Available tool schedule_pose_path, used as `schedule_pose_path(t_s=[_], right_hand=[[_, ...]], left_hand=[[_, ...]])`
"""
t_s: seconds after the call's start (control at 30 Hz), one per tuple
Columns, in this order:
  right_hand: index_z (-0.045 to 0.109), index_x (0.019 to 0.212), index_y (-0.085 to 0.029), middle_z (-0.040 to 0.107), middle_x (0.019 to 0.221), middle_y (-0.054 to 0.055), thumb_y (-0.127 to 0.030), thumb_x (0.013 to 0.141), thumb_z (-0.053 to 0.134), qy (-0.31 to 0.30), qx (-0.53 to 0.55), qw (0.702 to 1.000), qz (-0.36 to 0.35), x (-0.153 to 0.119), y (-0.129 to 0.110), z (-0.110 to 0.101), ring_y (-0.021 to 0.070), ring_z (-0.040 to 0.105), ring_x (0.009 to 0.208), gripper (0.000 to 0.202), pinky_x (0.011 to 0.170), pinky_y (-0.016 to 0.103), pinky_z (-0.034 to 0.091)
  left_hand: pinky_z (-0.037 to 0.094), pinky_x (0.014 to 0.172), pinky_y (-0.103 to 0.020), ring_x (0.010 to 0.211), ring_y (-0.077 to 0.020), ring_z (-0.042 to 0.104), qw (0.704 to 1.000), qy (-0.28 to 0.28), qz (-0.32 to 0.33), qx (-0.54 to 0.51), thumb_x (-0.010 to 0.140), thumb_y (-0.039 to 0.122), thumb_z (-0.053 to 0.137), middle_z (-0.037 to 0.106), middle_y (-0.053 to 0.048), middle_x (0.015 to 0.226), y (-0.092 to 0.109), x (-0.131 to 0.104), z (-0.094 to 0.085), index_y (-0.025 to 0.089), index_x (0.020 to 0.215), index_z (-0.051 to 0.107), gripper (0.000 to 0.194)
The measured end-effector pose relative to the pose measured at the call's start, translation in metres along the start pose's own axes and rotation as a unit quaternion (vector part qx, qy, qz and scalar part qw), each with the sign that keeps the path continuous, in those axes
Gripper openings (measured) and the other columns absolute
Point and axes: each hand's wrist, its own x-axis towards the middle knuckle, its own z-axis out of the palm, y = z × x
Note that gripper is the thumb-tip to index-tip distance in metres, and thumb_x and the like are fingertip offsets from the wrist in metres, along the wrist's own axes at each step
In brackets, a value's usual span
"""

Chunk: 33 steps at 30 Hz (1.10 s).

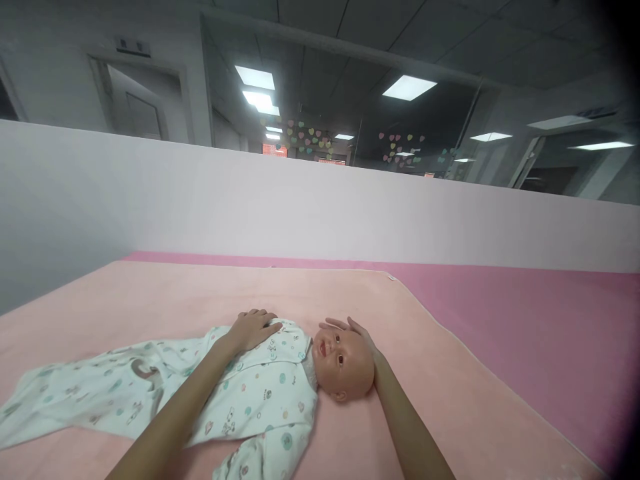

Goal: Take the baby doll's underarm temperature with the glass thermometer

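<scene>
A baby doll [345,363] lies on its back across the peach blanket [165,288], its head to the right and its legs to the left. It wears white printed pajamas [270,393] with small coloured figures. My left hand [253,329] rests flat on the doll's chest, fingers stretched out. Along the far side and top of the doll's bald head, my right hand [357,330] lies with its fingers extended; part of the palm is hidden behind the head. A small part of the doll's body shows through a gap in the clothing near the hip.
Under the blanket is a pink mat [540,320], seen along the back and right. A low white wall [320,213] runs behind it. Beyond stand glass panels with heart stickers [310,137], a doorway [145,100] at left and lit ceiling panels.
</scene>
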Motion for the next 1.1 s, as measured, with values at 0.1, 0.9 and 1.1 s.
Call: schedule_pose_path(t_s=[0.1,0.9,1.1], right_hand=[[0.058,0.108,-0.012,0.061,0.11,0.013,-0.052,0.081,0.043,0.006,-0.014,0.999,0.048,0.003,0.002,-0.007,0.0287,0.054,0.106,0.051,0.095,0.045,0.035],[0.057,0.107,-0.013,0.062,0.105,0.014,-0.059,0.079,0.038,0.006,-0.015,0.997,0.075,-0.004,0.004,-0.001,0.03,0.058,0.098,0.057,0.092,0.049,0.036],[0.04,0.129,-0.023,0.059,0.113,0.01,-0.055,0.08,0.042,0.01,-0.02,1.0,0.014,-0.006,0.002,0.005,0.0263,0.059,0.098,0.058,0.092,0.05,0.035]], left_hand=[[0.029,0.093,-0.043,0.109,-0.0278,0.046,1.0,0.0,-0.001,-0.001,0.081,0.062,0.021,0.057,-0.007,0.114,0.0,0.0,0.0,0.028,0.112,0.056,0.058],[0.029,0.093,-0.044,0.111,-0.0277,0.045,1.0,0.001,0.001,0.009,0.082,0.062,0.021,0.056,-0.007,0.116,0.0,0.0,0.0,0.029,0.114,0.055,0.057],[0.028,0.096,-0.043,0.115,-0.0261,0.043,1.0,0.003,0.015,-0.021,0.083,0.06,0.023,0.052,-0.006,0.124,0.001,-0.003,-0.003,0.027,0.119,0.052,0.057]])
